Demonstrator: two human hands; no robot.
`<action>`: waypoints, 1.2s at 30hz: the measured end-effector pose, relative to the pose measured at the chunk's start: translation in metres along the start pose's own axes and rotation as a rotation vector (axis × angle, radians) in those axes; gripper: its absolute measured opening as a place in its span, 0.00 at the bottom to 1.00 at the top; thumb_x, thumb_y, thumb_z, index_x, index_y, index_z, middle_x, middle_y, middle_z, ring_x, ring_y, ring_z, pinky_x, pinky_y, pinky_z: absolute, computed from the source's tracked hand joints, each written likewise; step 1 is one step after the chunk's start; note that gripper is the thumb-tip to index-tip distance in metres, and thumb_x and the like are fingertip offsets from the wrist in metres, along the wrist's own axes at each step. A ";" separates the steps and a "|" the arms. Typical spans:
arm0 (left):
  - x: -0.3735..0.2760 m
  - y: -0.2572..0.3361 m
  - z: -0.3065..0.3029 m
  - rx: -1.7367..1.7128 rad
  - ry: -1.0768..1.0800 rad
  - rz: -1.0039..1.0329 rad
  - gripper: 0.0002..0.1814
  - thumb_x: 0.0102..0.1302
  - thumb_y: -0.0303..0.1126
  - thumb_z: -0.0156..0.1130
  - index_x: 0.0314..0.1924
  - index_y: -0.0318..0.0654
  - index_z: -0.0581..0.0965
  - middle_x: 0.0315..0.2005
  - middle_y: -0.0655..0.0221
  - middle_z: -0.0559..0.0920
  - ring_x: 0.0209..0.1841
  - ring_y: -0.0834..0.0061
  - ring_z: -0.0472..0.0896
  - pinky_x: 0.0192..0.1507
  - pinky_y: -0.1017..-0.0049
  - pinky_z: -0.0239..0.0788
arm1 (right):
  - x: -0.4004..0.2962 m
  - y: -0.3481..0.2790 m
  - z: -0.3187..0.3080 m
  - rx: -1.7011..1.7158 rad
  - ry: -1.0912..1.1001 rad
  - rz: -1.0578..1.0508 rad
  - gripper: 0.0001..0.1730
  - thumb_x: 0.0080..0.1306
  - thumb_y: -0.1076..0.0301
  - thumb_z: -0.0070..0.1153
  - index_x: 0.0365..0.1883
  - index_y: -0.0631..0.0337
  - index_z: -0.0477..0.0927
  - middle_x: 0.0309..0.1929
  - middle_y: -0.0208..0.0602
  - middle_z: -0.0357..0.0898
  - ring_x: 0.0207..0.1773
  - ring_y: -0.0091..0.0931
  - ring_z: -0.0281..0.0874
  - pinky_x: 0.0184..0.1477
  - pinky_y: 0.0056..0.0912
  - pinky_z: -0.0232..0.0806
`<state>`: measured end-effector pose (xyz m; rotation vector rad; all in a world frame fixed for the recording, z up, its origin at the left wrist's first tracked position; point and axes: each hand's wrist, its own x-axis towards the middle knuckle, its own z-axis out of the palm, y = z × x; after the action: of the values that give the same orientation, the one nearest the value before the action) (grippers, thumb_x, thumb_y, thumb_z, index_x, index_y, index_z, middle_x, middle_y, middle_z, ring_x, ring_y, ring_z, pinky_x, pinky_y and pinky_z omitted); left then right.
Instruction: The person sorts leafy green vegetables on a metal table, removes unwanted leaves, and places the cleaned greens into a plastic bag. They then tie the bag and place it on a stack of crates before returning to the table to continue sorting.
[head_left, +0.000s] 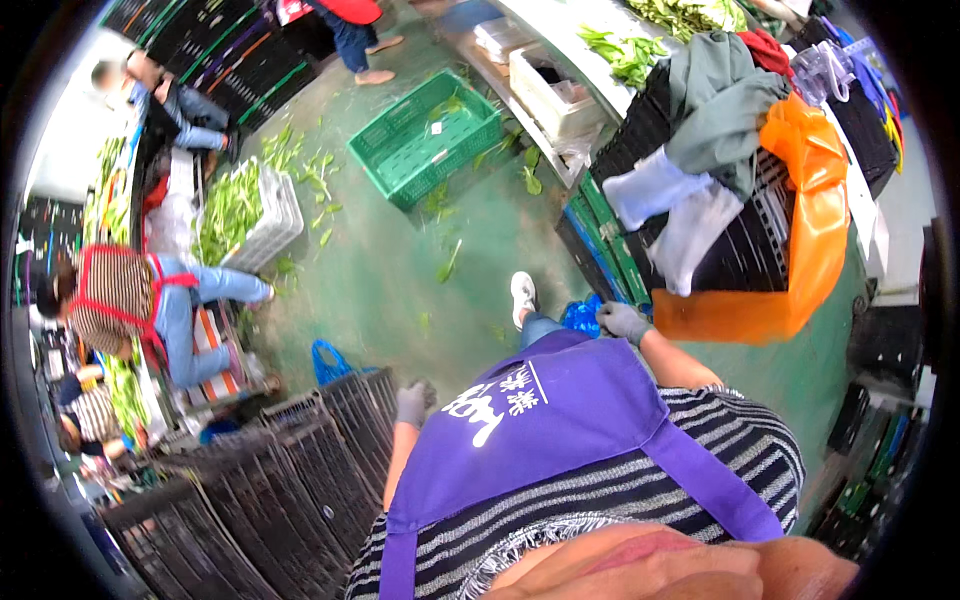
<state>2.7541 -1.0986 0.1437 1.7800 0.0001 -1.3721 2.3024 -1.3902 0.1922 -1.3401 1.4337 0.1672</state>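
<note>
My right hand (622, 321), in a grey glove, is at my right side with its fingers curled against a bundle of blue plastic (582, 315); it seems to grip the bundle. My left hand (415, 403), gloved in grey too, hangs at my left with the fingers curled; whether anything is in it cannot be made out. Beside it stand stacked black plastic crates (367, 409). A purple apron (525, 427) covers my front. On the floor ahead lies an open green plastic crate (427, 139) with a few leaves and a small white tag inside.
Leafy greens fill a white crate (281, 214) at the left, near seated people. Loose leaves (450, 262) lie on the green floor. At the right, clothing (720, 112) and an orange plastic apron (814, 217) drape over black crates. A bench (555, 22) holds more greens.
</note>
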 end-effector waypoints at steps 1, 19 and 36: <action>0.004 0.017 0.011 0.118 -0.038 -0.050 0.14 0.63 0.29 0.59 0.47 0.31 0.76 0.29 0.61 0.82 0.30 0.69 0.81 0.32 0.70 0.74 | 0.020 -0.022 -0.010 -0.099 0.075 -0.150 0.17 0.63 0.58 0.54 0.38 0.65 0.81 0.26 0.47 0.81 0.29 0.33 0.81 0.34 0.39 0.72; 0.279 0.317 0.044 0.988 -0.211 0.105 0.30 0.57 0.44 0.65 0.55 0.30 0.73 0.49 0.49 0.74 0.51 0.58 0.72 0.52 0.63 0.65 | 0.141 -0.395 -0.206 -0.331 1.055 -0.620 0.23 0.60 0.62 0.59 0.53 0.56 0.74 0.52 0.47 0.74 0.54 0.45 0.73 0.56 0.46 0.66; 0.181 0.703 0.592 1.365 -0.819 1.719 0.44 0.49 0.56 0.72 0.62 0.40 0.70 0.60 0.49 0.68 0.63 0.48 0.64 0.62 0.51 0.56 | 0.221 -0.366 -0.343 -0.253 1.219 0.497 0.49 0.58 0.37 0.59 0.72 0.52 0.59 0.67 0.51 0.62 0.65 0.47 0.63 0.62 0.52 0.61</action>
<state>2.6948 -1.9902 0.4236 0.9518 -2.6254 -0.4346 2.4357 -1.8964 0.3542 -1.2795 2.8442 -0.2070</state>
